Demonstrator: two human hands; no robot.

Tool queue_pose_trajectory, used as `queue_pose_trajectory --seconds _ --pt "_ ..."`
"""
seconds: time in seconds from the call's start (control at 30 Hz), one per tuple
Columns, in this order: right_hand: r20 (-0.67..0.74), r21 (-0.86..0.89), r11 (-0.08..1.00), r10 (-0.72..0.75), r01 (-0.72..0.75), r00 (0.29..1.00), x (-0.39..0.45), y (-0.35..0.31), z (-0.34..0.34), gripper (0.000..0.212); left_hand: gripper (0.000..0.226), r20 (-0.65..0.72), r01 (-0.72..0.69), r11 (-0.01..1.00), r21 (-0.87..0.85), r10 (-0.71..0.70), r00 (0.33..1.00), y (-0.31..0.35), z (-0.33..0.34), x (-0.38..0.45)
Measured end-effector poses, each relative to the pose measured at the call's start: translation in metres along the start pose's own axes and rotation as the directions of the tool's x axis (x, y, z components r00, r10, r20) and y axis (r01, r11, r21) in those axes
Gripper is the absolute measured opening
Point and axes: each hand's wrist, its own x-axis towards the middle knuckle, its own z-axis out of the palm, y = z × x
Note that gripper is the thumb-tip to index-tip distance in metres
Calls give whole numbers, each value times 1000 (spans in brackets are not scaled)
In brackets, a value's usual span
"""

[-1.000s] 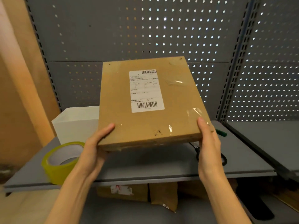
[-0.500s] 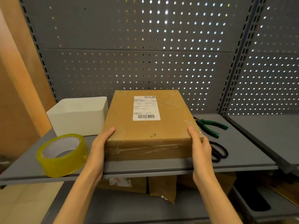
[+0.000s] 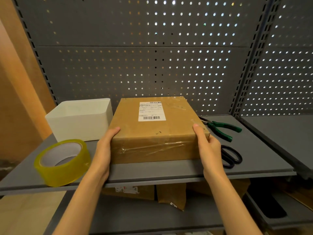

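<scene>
- Front-left corner of the shelf (image 3: 152, 172): roll of yellowish packing tape (image 3: 61, 162), standing tilted on its rim, untouched.
- Behind it, toward the back-left: open white bin (image 3: 79, 122), its right wall just beside the parcel. I could not tell whether they touched.
- Left hand (image 3: 105, 150): its fingers (image 3: 115, 131) gripped the near-left corner of the cardboard parcel (image 3: 157, 131), thumb lying over the top edge, the rest hidden down the left wall.
- The parcel lay flat on the shelf in the middle, its near face a little back from the front edge, its far end close to the perforated back panel (image 3: 152, 65). Shipping label (image 3: 151, 111) faced up, and clear tape wrapped the near face.
- Change: a second earlier the parcel was held in the air, tilted up with the label toward the camera. Half a second earlier it had come down to the shelf. Now it rested there level.
- Reading: the set-down looked all but finished. What remained was to let go, perhaps after a small push back.
- Right hand (image 3: 209, 148): gripped the near-right corner, thumb on top, fingers curled round the right wall.
- Right of the parcel: green-handled pliers (image 3: 220, 127) toward the back, black scissors (image 3: 231, 156) nearer the front edge, just beside the right hand.
- Risk judged: the withdrawing right hand could nudge the scissors.
</scene>
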Motion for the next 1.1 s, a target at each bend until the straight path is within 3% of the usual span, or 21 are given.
queue_pose_trajectory --seconds 0.17,0.27,0.37,0.43,0.5,0.57,0.67,0.77,0.87,0.97,1.1 --pt "11 -62 998 -22 23 1000 2 3 -1 21 19 27 16 998 56 -18 999 0 -3 1" --pt "25 -119 992 -27 29 999 0 2 -2 27 34 33 30 993 110 -33 999 3 -5 1" --pt "83 -133 991 3 9 997 -3 -9 -6 28 37 10 11 975 222 -14 1000 8 -6 -1" --pt "119 -136 990 35 -19 992 -5 -17 -11 29 34 -1 -72 927 369 78 997 14 -7 -3" --pt "105 -169 986 14 4 994 -4 -18 -18 41 46 24 -196 827 528 217 976 21 -12 -6" --pt "34 -275 953 -123 128 992 -9 -19 -20 59 50 55 -297 713 635 342 938 28 -22 -12" --pt "21 -422 811 -439 406 898 -22 -23 -15 46 42 121 -395 513 762 486 866 36 -44 -20" --pt "134 -585 592 -604 555 785 -32 -26 2 36 35 178 -360 224 906 569 803 41 -67 -27" --pt "271 -651 424 -645 630 714 -40 -23 25 31 29 256 -304 -2 953 544 799 41 -85 -30" --pt "404 -627 328 -639 707 655 -52 -20 50 28 26 281 -295 -61 954 532 799 41 -97 -35" --pt "500 -562 279 -636 779 588 -69 -12 81 26 42 296 -315 -39 948 467 834 35 -113 -39"
